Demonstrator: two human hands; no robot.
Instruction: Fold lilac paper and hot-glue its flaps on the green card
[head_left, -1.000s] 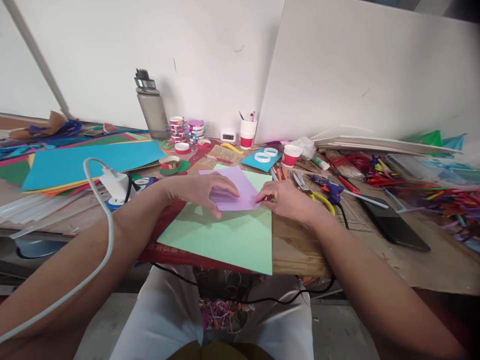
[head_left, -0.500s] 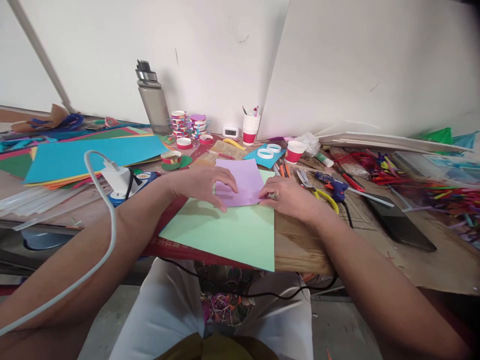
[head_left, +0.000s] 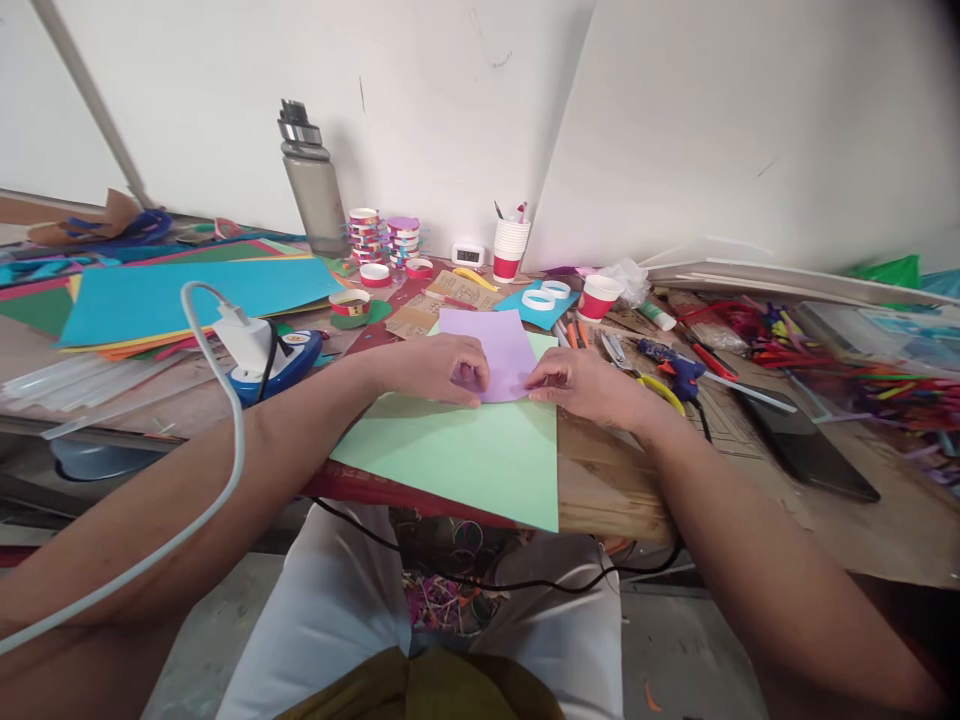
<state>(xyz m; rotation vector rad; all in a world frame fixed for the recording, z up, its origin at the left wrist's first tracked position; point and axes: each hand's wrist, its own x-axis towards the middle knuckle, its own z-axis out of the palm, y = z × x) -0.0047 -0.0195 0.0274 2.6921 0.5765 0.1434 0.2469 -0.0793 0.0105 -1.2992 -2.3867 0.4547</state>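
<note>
A purple sheet of paper (head_left: pixel 504 340) lies over a larger light green sheet (head_left: pixel 465 455) at the table's front edge. The purple sheet's near edge bows up slightly. At its lower left is my left hand (head_left: pixel 442 368), fingers curled and thumb close to the fingertips on the near edge. My right hand (head_left: pixel 576 384) pinches the lower right corner of the same sheet between thumb and fingers. The green sheet's near corner hangs past the table edge.
Pliers (head_left: pixel 615 350), a glue gun (head_left: pixel 671 368) and a phone (head_left: pixel 802 440) lie to the right. Behind are paper cups (head_left: pixel 598 297), white rings (head_left: pixel 538 299) and a bottle (head_left: pixel 311 195). A plugged-in charger (head_left: pixel 247 345) with a white cable stands left, near coloured sheets (head_left: pixel 195 295).
My left hand's spread fingers have curled in and come down to the purple sheet's near edge. My right hand stays at the corner. The view has shifted slightly.
</note>
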